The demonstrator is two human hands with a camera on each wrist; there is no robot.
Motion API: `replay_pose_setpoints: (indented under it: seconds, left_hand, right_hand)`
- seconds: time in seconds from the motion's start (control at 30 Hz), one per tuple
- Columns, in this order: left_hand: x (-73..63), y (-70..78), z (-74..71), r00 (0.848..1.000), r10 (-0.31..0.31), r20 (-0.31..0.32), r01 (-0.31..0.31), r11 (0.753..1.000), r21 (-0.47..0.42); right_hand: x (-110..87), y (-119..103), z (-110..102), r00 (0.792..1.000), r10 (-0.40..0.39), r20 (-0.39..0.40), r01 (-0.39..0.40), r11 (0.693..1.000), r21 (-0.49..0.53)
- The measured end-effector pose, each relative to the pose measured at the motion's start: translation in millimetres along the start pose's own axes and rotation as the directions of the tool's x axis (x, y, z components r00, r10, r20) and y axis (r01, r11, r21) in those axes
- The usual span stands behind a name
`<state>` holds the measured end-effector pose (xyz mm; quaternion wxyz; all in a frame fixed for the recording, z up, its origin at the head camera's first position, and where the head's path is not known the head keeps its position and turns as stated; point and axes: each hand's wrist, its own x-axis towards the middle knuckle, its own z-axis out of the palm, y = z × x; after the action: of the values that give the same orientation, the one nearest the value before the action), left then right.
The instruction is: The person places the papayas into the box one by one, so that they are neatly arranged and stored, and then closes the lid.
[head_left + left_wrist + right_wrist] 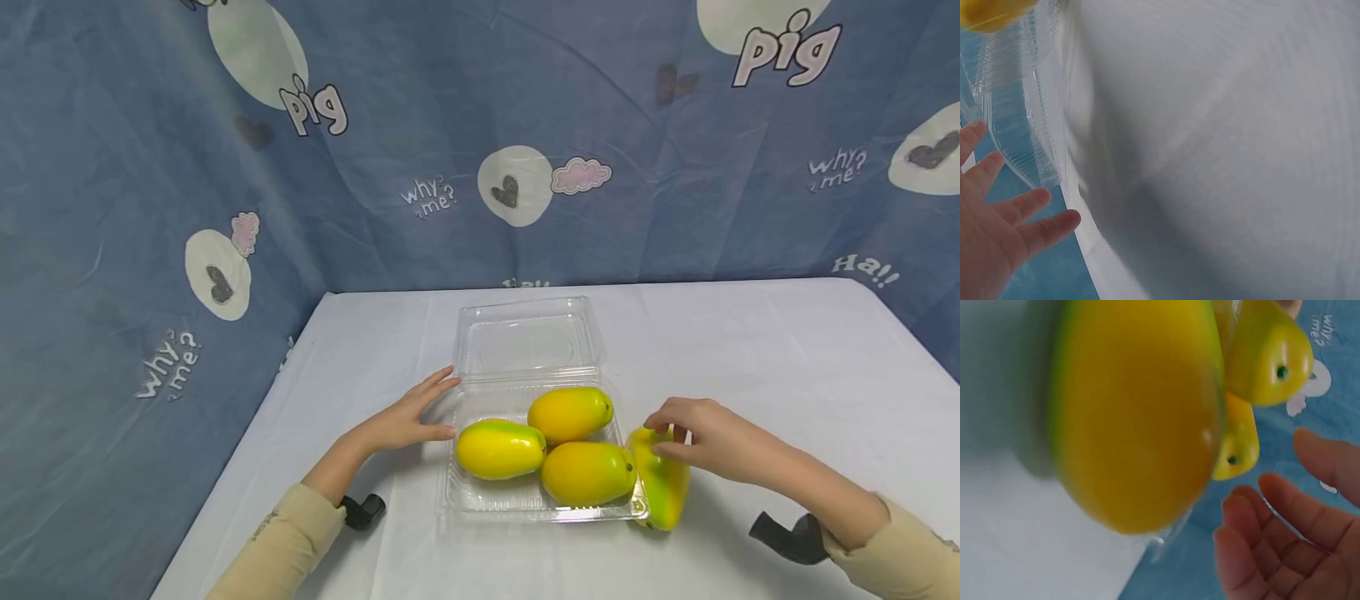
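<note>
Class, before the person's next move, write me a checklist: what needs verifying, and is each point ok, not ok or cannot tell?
1. Hinged lid of the clear rectangular plastic container standing open: ok.
2. Three glossy yellow-green oval fruits inside: ok.
3. Fourth yellow-green oval fruit inside: not ok; it lies outside, at the right.
4. Right grip closed round that fourth fruit: not ok; no fingers wrap it.
5. Left grip touching the container: cannot tell.

1. Head view: we got bright light, soft shadows on the white cloth (787, 358), glints on the clear box (495, 498).
2. Left wrist: ours looked dim and greyish.
3. Right wrist: we got the nearest fruit (1141, 425) kinda blurry.
</note>
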<state>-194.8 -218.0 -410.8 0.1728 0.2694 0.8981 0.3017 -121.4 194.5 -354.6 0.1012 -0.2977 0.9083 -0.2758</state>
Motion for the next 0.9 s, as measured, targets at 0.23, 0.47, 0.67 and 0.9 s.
replay_pose_setpoints:
  seconds: [0.23,0.47,0.67,0.9]
  left_hand:
    - [0.0,-0.2,0.2,1.000,-0.005,0.004,0.005,1.000,-0.001]
    - [0.4,-0.8,-0.1,1.000,0.002,0.004,-0.002,1.000,0.003]
    - [-0.2,-0.4,-0.2,1.000,0.016,-0.001,-0.016,1.000,0.002]
    - [0.0,-1.5,0.5,1.000,0.015,0.000,-0.015,1.000,-0.005]
  right_hand:
    - [-13.6,-1.5,16.7,0.994,0.083,-0.071,-0.086,0.995,-0.050]
    - [-19.0,-2.5,26.3,0.982,0.131,-0.132,-0.153,0.974,-0.169]
    - [-21.6,-0.9,29.0,0.974,0.210,-0.083,-0.220,0.966,-0.136]
    - [-28.3,6.5,38.8,0.981,0.177,-0.075,-0.183,0.980,-0.081]
